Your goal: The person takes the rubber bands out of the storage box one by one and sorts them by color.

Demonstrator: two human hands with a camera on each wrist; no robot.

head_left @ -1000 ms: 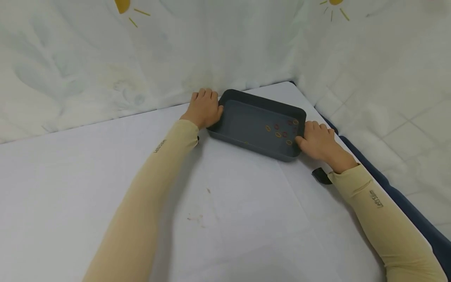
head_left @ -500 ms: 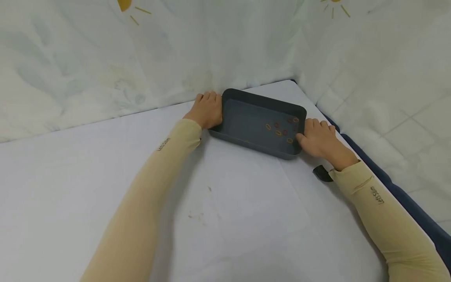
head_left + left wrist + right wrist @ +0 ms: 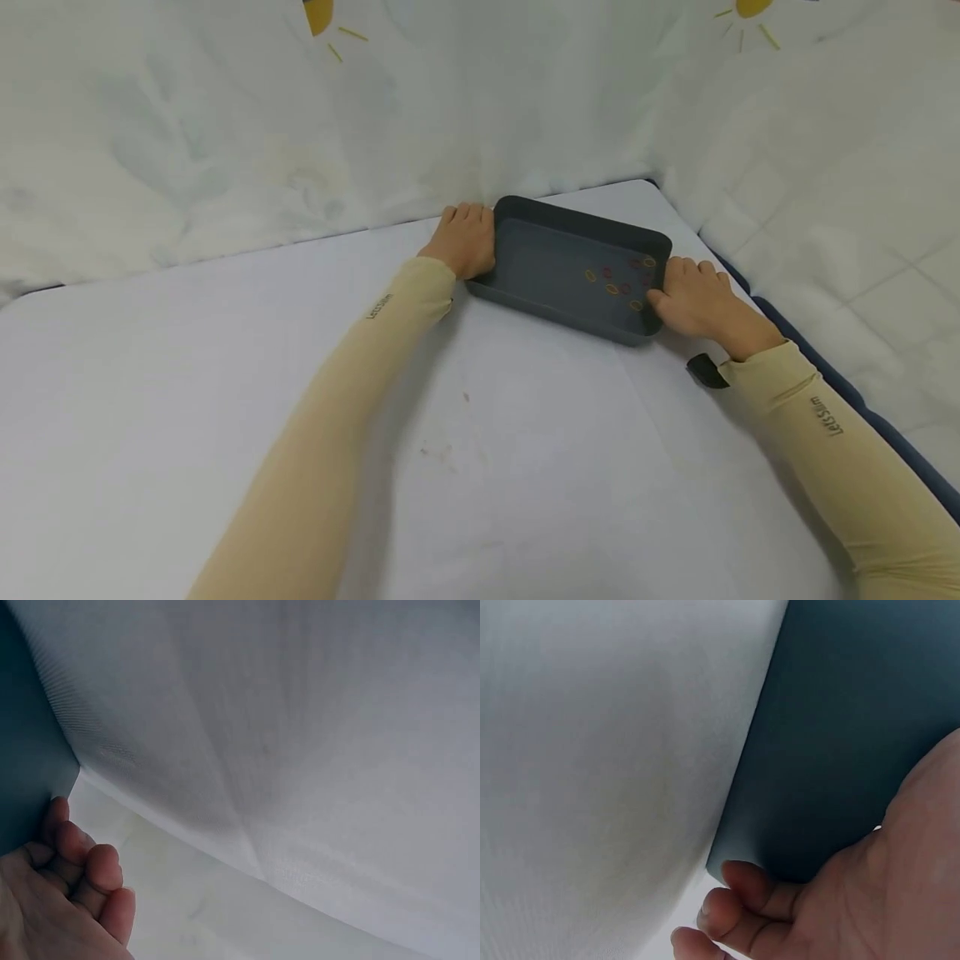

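A dark grey rectangular tray point(image 3: 583, 219) lies near the table's far right corner, with several red and yellow rubber bands point(image 3: 622, 285) loose in its right half. My left hand point(image 3: 467, 242) presses against the tray's left end with its fingers curled; the left wrist view shows those fingers point(image 3: 71, 862) against the tray wall point(image 3: 22, 750). At the right end my right hand point(image 3: 699, 296) grips the wall, thumb at the near corner. In the right wrist view its curled fingers point(image 3: 750, 900) sit against the tray's side point(image 3: 855, 712).
A white cloth covers the table point(image 3: 225, 375), with faint brown stains point(image 3: 450, 450) near its middle. White sheets with yellow sun prints point(image 3: 322, 17) hang close behind and to the right. A dark blue edge point(image 3: 862, 400) runs along the table's right side. A black strap point(image 3: 705, 371) sticks out at my right wrist.
The head view has shifted slightly. My left thumb has come off the tray's rim and the hand now lies flush against the end. The tray has hardly moved.
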